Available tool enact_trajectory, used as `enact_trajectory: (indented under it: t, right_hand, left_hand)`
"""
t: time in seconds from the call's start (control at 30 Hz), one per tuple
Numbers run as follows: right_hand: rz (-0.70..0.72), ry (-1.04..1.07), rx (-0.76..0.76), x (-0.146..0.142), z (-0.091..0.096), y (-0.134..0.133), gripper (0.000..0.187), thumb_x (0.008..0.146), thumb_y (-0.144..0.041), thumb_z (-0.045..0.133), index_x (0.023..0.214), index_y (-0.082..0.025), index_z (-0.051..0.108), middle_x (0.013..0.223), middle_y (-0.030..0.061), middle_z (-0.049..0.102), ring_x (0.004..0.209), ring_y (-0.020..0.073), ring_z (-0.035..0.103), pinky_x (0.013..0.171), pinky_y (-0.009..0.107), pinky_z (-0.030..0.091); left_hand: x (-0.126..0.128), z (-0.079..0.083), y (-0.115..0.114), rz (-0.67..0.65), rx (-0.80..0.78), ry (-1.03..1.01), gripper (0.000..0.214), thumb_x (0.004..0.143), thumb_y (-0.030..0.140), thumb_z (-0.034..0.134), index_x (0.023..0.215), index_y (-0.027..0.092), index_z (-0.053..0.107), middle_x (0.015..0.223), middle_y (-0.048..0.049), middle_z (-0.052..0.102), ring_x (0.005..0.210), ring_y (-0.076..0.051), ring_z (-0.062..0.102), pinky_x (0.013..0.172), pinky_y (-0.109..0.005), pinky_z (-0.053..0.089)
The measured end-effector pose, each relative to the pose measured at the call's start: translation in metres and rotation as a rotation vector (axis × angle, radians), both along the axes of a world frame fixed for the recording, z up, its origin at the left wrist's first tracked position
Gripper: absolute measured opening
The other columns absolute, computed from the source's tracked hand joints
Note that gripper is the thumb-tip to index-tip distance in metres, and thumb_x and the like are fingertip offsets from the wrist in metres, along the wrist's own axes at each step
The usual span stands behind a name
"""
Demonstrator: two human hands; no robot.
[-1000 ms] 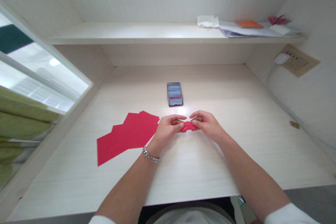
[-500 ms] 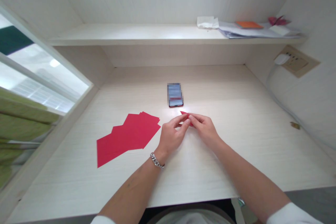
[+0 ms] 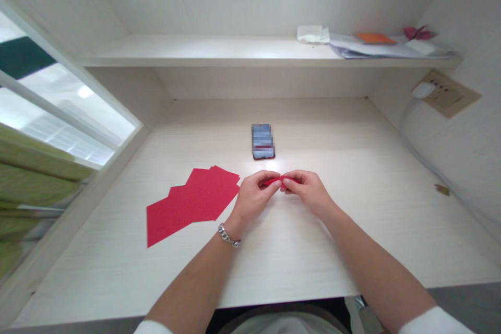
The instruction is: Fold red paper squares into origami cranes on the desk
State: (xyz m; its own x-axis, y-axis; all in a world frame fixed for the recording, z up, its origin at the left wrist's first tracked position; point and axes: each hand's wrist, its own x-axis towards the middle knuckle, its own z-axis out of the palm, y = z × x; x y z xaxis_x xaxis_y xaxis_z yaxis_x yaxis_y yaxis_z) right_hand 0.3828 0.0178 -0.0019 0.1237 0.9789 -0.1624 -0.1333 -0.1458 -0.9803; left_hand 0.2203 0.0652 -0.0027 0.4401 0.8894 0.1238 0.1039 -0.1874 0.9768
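Note:
My left hand (image 3: 254,197) and my right hand (image 3: 309,190) meet over the middle of the pale wooden desk (image 3: 274,250). Both pinch one small folded piece of red paper (image 3: 276,181), which shows as a narrow strip between the fingertips. Most of that piece is hidden by my fingers. A fanned stack of flat red paper sheets (image 3: 188,203) lies on the desk just left of my left hand. A silver bracelet (image 3: 228,236) circles my left wrist.
A phone (image 3: 262,141) lies screen-up on the desk beyond my hands. The shelf (image 3: 219,52) above carries white papers (image 3: 376,48), an orange pad (image 3: 373,38), a tissue (image 3: 312,34) and a red paper figure (image 3: 418,33). A wall socket (image 3: 444,94) with a cable is at the right.
The folded red piece turned from a wider shape held between separated hands to a narrow strip pinched close together. My hands drew together and shifted slightly away from me.

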Motion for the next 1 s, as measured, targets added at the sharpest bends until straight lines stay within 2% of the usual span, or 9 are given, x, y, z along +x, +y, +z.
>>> enact_trajectory:
  t: [0.1, 0.27, 0.5, 0.73, 0.83, 1.0]
  right_hand:
    - [0.035, -0.042, 0.004, 0.001, 0.0, -0.001, 0.027, 0.069, -0.036, 0.075, 0.085, -0.014, 0.072, 0.073, 0.005, 0.071, 0.068, 0.016, 0.066, 0.067, 0.03, 0.054]
    - [0.034, -0.078, 0.05, 0.004, 0.002, -0.003, 0.02, 0.069, -0.03, 0.075, 0.083, -0.015, 0.073, 0.07, 0.0045, 0.071, 0.065, 0.0159, 0.066, 0.063, 0.029, 0.054]
    - [0.073, 0.006, 0.031, 0.004, 0.008, -0.005, 0.016, 0.066, -0.025, 0.074, 0.079, -0.016, 0.074, 0.066, 0.0036, 0.071, 0.061, 0.0153, 0.066, 0.06, 0.028, 0.054]
    - [0.049, 0.079, 0.004, 0.004, 0.006, -0.006, 0.018, 0.063, -0.023, 0.076, 0.08, -0.016, 0.075, 0.067, 0.0048, 0.072, 0.061, 0.0166, 0.068, 0.059, 0.028, 0.054]
    - [0.068, 0.082, -0.005, 0.005, 0.006, -0.005, 0.018, 0.064, -0.025, 0.076, 0.081, -0.016, 0.075, 0.069, 0.0052, 0.073, 0.062, 0.016, 0.068, 0.06, 0.028, 0.054]
    - [0.011, 0.079, 0.009, 0.003, 0.006, -0.005, 0.017, 0.063, -0.024, 0.077, 0.078, -0.017, 0.075, 0.067, 0.0044, 0.072, 0.061, 0.0164, 0.067, 0.06, 0.029, 0.054]
  left_hand:
    - [0.001, -0.002, 0.001, -0.02, -0.08, -0.023, 0.02, 0.076, 0.03, 0.07, 0.089, 0.015, 0.07, 0.088, -0.0079, 0.073, 0.08, -0.019, 0.068, 0.075, -0.03, 0.054]
    - [0.0, 0.004, -0.001, -0.045, -0.154, -0.062, 0.014, 0.074, 0.025, 0.071, 0.083, 0.014, 0.069, 0.08, -0.0062, 0.072, 0.072, -0.016, 0.066, 0.067, -0.026, 0.053]
    - [0.001, 0.009, -0.003, -0.05, -0.234, -0.131, 0.009, 0.068, 0.014, 0.071, 0.076, 0.014, 0.069, 0.069, -0.0025, 0.069, 0.063, -0.012, 0.062, 0.06, -0.023, 0.05]
    - [0.002, 0.01, -0.003, -0.037, -0.261, -0.157, 0.006, 0.067, 0.012, 0.069, 0.073, 0.014, 0.069, 0.065, -0.001, 0.067, 0.06, -0.011, 0.059, 0.056, -0.021, 0.047]
    - [0.002, 0.007, -0.003, -0.038, -0.259, -0.161, 0.006, 0.068, 0.012, 0.069, 0.073, 0.015, 0.069, 0.066, -0.0011, 0.067, 0.061, -0.011, 0.059, 0.057, -0.021, 0.047]
    - [0.002, 0.001, -0.002, -0.038, -0.275, -0.192, 0.005, 0.07, 0.014, 0.069, 0.075, 0.016, 0.07, 0.067, -0.0008, 0.067, 0.061, -0.01, 0.059, 0.057, -0.021, 0.047]
